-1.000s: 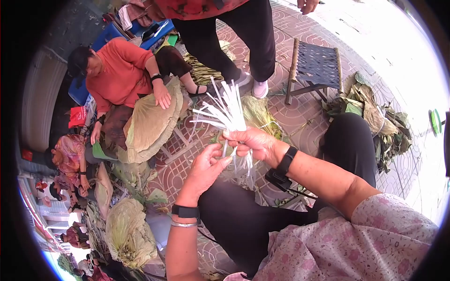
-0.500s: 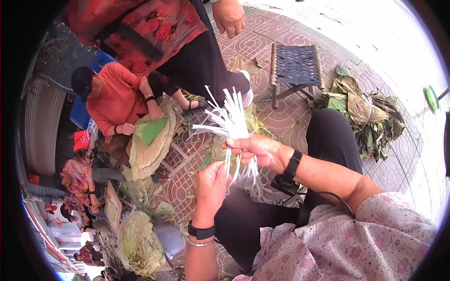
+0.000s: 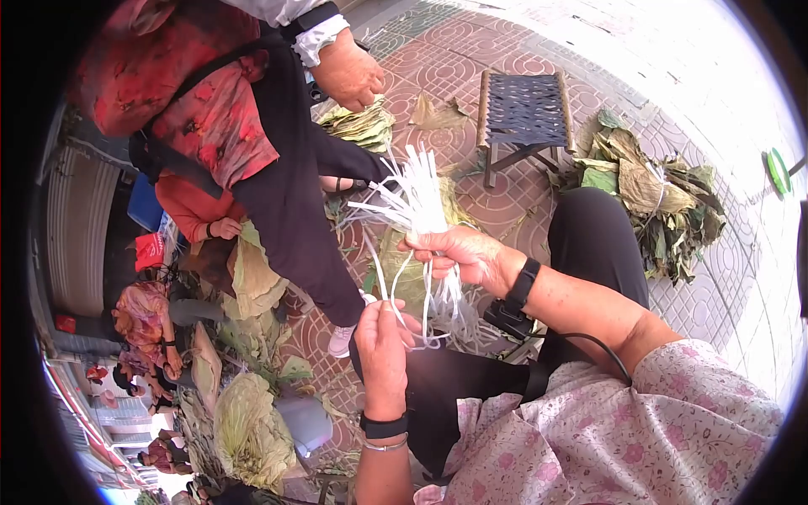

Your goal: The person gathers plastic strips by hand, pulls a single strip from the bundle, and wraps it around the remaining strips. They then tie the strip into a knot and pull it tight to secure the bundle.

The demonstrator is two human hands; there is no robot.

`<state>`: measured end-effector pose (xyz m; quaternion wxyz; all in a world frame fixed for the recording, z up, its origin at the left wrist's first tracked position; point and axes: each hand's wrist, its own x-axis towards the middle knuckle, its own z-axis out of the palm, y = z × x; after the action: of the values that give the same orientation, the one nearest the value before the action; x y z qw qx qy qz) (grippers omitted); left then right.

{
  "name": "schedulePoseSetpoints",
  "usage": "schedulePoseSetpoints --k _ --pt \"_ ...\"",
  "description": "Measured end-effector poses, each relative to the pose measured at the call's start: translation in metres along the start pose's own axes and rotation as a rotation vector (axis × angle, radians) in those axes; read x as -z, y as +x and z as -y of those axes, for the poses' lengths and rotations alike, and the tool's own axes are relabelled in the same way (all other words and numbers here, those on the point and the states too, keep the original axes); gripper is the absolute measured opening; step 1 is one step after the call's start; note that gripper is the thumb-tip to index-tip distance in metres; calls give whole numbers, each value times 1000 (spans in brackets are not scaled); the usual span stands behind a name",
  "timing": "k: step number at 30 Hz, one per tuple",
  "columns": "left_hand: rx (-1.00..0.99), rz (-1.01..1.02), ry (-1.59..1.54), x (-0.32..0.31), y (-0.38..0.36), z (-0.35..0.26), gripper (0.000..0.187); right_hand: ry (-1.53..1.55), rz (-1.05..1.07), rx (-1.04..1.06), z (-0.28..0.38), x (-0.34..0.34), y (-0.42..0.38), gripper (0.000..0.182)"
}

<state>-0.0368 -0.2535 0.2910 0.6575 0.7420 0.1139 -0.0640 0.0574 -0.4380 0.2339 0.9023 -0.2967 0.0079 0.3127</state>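
Observation:
A bundle of white strips [image 3: 427,206] fans out at its upper end, and its lower ends hang down over my knees. My right hand [image 3: 459,252] is closed around the middle of the bundle. Lower and to the left, my left hand [image 3: 385,341] pinches a loose white strip between thumb and fingers. That strip curves up toward the bundle. Dried leaves lie on the paving behind the strips.
A folding stool [image 3: 526,109] stands ahead, with a tied pile of dried leaves [image 3: 652,189] to its right. A person in black trousers [image 3: 290,202] stands close at the left. Behind sit other people near leaf stacks [image 3: 251,429] and a pale bucket [image 3: 305,423].
The standing person has shifted left and now partly hides the seated person in orange. My left hand has moved slightly down and away from my right hand, with a strip looping between them.

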Motion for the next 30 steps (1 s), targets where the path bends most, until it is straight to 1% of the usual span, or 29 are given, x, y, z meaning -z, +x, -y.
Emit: schedulePoseSetpoints --k 1,3,4,6,7,8,10,11,13,15,16,17,19,20,23,24,26,29,30 --pt "-17 -37 -22 3 3 0 22 -14 17 -8 0 0 0 33" --pt "-122 -161 25 5 13 5 21 -45 52 -26 -1 -3 -2 32" --pt "-172 -223 49 6 16 6 21 -75 50 -50 -2 -5 -3 28" --pt "-211 -268 -14 7 22 3 22 -134 47 -96 -4 -11 -5 22" --pt "-231 -294 -46 8 24 2 22 -162 37 -107 -4 -14 -6 22" --pt "-184 -293 -212 6 25 -2 21 -191 31 -118 -5 -16 -7 22" --pt "-132 -230 -348 11 25 -6 21 -241 30 -123 -9 -19 -6 20" --pt "-106 -197 -418 13 25 -7 21 -312 17 -87 -12 -19 -7 20" --pt "-83 -160 -518 12 26 -8 19 -452 -15 -10 -18 -21 -9 20" --pt "-53 -122 -586 10 26 -10 17 -556 -85 19 -21 -23 -9 18" --pt "-50 -119 -552 9 27 -5 19 -613 -106 28 -23 -24 -9 17" --pt "-44 -102 -515 3 27 -5 16 -670 -127 37 -25 -24 -8 16" --pt "-70 -84 -474 -3 26 -5 15 -783 -112 91 -32 -23 -6 17" --pt "-51 -115 -479 -5 27 -4 13 -838 -105 120 -36 -23 -5 17" --pt "-42 -57 -411 1 32 5 13 -863 -65 132 -46 -16 -2 17" --pt "-25 -35 -415 3 36 8 12 -837 -57 108 -45 -16 -2 17" --pt "-5 -106 -395 1 38 9 15 -790 -40 59 -43 -19 -4 17" --pt "-25 -160 -396 2 38 11 20 -410 6 -127 -35 -17 -6 20" --pt "-45 -159 -425 3 37 9 22 -482 -8 -129 -29 -25 -11 23"
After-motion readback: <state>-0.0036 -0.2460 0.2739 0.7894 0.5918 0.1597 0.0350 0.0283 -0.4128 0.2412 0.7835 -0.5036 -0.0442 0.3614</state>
